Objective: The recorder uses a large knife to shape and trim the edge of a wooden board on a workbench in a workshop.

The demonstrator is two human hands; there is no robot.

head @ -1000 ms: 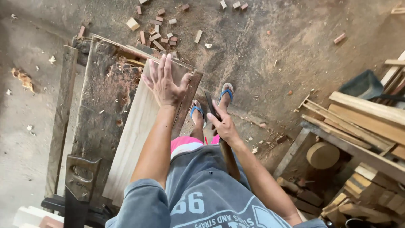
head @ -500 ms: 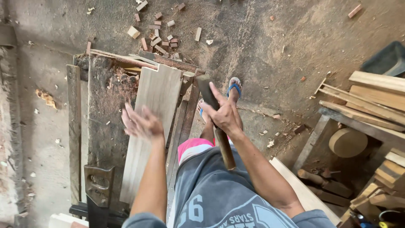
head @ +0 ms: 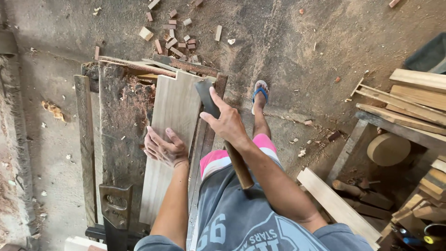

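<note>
A pale wooden plank [head: 169, 121] lies lengthwise on a rough, dark workbench [head: 118, 121]. My left hand [head: 162, 148] rests flat on the plank's middle, fingers spread. My right hand [head: 227, 124] grips a hatchet [head: 218, 125] by its brown wooden handle, the dark metal head held over the plank's right edge near the far end. My foot in a blue sandal [head: 260, 95] stands on the dirt floor right of the bench.
A handsaw [head: 115, 209] lies on the bench's near end. Small wood offcuts [head: 172, 39] litter the floor beyond the bench. Stacked boards [head: 413, 97] and a round wooden block [head: 388, 149] sit at the right, with a loose plank [head: 334, 204] nearby.
My left hand slid back along the plank from its far end to its middle. My right hand brought the hatchet head up beside the plank's right edge. The camera view shifted.
</note>
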